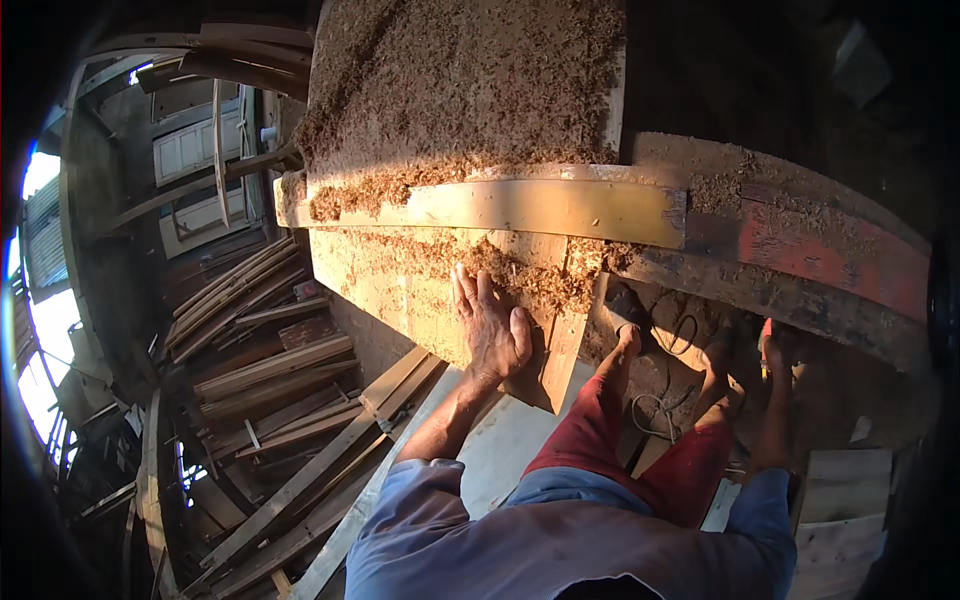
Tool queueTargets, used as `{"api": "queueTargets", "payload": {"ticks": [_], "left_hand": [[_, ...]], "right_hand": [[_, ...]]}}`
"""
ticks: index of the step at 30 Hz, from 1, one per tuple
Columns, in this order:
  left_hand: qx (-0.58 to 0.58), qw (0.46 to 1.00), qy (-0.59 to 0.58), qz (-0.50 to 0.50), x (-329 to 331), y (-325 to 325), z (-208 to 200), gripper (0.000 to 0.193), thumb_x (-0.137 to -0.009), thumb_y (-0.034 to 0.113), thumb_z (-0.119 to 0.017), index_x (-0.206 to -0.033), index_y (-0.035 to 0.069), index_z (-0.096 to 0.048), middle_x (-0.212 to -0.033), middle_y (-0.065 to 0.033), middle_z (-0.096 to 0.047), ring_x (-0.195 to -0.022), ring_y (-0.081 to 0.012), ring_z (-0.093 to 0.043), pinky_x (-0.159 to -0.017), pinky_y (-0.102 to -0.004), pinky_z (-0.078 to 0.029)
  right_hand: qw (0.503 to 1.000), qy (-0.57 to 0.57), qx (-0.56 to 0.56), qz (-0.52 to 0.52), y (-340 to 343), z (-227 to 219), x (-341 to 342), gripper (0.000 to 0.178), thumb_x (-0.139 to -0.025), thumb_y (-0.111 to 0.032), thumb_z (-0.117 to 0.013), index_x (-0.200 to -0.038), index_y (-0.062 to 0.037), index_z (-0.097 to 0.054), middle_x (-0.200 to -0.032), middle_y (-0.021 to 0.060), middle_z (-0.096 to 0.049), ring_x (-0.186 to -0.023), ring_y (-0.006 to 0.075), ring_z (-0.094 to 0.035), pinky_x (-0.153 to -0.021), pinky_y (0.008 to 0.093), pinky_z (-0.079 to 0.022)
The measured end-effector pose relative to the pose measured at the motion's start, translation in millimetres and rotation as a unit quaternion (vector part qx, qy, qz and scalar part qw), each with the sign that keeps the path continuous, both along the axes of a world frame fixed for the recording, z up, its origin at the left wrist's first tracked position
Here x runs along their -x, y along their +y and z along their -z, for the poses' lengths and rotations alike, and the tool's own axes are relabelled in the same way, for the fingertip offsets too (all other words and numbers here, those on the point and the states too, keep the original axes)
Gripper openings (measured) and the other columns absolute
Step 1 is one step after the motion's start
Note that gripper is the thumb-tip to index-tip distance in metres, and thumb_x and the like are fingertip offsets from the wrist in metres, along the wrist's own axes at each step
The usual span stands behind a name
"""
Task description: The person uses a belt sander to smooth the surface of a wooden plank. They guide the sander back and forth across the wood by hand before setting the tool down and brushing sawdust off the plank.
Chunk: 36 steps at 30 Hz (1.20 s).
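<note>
In the middle of the frame the left hand [492, 325] lies flat and open, fingers together and pointing up the frame, palm down on a wooden board [420, 300] that slopes from upper centre toward lower centre. It grips nothing; it only presses on the board, with its fingertips at the edge of a drift of sawdust [450, 90] and shavings that covers most of the board's upper part. Just above the hand a curved wooden plank [520, 205], pale and yellowish, runs across the board from left to right, shavings heaped along its upper edge. Its right end meets a darker curved timber with red paint [830, 255] that sweeps down toward the right edge of the frame.

The right hand [772, 355] hangs low at the right of the frame, closed around a small red-handled thing [766, 335]; what kind of tool it is cannot be told in the shade. Between the two arms the person's red shorts [640, 450] and bare legs show, feet on dark ground with a loose cord [680, 335] lying near them. The blue shirt [560, 540] fills the lower centre.

At lower left a pile of wooden slats and planks [270, 380] lies in disorder, and at upper left stands a white panelled door [195, 150].
</note>
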<state>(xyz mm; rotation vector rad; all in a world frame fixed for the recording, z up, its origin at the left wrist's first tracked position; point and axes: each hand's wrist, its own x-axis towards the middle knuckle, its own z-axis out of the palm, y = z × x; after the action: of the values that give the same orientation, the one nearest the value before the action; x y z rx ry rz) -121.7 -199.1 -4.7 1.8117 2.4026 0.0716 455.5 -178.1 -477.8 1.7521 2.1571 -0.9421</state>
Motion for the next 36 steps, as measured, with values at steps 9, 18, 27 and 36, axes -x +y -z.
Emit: {"api": "queueTargets", "payload": {"ticks": [9,18,27,36], "left_hand": [[0.027,0.997,-0.022,-0.061,0,-7,2,0.084,-0.094,0.041,-0.053,-0.156,-0.008,-0.025,-0.165,-0.0423,-0.009,-0.156,-0.0560,-0.003,-0.126,-0.0640,-0.002],[-0.063,0.991,-0.108,-0.057,4,0,-8,0.081,-0.094,0.045,-0.056,-0.154,-0.004,-0.035,-0.165,-0.0393,-0.018,-0.156,-0.0541,-0.010,-0.127,-0.0629,-0.006],[-0.081,0.992,-0.083,-0.046,113,-63,-14,0.086,-0.097,0.051,-0.052,-0.163,0.002,-0.029,-0.167,-0.0349,-0.022,-0.158,-0.0496,-0.016,-0.127,-0.0606,-0.009],[-0.055,0.815,-0.118,-0.564,308,-264,-33,0.061,-0.097,0.044,-0.051,-0.141,0.002,-0.061,-0.146,-0.0324,-0.053,-0.138,-0.0513,-0.046,-0.120,-0.0606,-0.030]], "right_hand": [[0.985,0.051,0.162,-0.018,6,-257,200,0.037,-0.076,-0.020,-0.068,-0.104,0.0026,-0.063,-0.110,0.0302,-0.068,-0.109,0.0486,-0.066,-0.097,0.0531,-0.053],[0.945,-0.032,0.265,-0.190,-68,-368,323,0.045,-0.078,-0.032,-0.070,-0.108,0.0016,-0.067,-0.091,0.0279,-0.074,-0.098,0.0470,-0.072,-0.088,0.0538,-0.057],[0.942,-0.028,0.277,-0.188,-81,-507,436,0.067,-0.086,-0.030,-0.066,-0.146,-0.0038,-0.051,-0.108,0.0256,-0.073,-0.094,0.0375,-0.075,-0.086,0.0477,-0.058],[0.924,0.035,0.266,-0.272,-111,-452,466,0.059,-0.085,-0.023,-0.070,-0.136,0.0022,-0.057,-0.129,0.0278,-0.067,-0.124,0.0426,-0.064,-0.104,0.0490,-0.050]]}}
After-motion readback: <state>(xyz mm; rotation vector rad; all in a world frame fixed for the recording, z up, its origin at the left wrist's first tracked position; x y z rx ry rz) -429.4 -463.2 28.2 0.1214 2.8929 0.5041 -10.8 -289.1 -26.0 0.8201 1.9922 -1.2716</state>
